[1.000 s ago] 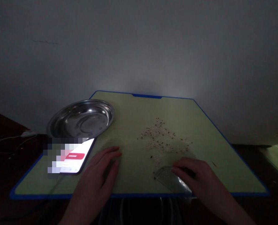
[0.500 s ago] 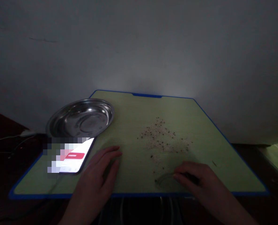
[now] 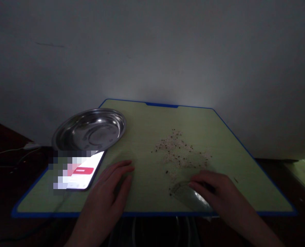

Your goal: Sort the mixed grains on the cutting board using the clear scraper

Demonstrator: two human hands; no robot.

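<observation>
My right hand (image 3: pixel 212 188) pinches a clear plastic protractor (image 3: pixel 191 198) between thumb and fingers, near the table's front edge. The protractor is see-through with a curved rim and a bright glare; part of it is hidden by my hand. Beyond it lies a loose spread of pale, rice-like grains (image 3: pixel 174 145) mixed with small dark bits. A few dark bits sit by the protractor's left tip. My left hand (image 3: pixel 111 188) rests on the table left of the grains, fingers stretched out and holding nothing.
A shiny metal basin (image 3: pixel 101 135) stands at the table's left. Before it lies a phone (image 3: pixel 83 175) with a lit screen, partly pixelated. The table (image 3: pixel 142 130) has a blue edge. A thin brown sliver (image 3: pixel 236 180) lies at right. Cables (image 3: pixel 8 151) run off left.
The protractor tilted flat, losing its glare, and now tilts up again with the glare back. My right hand dipped nearer and then returned. The left hand stays still.
</observation>
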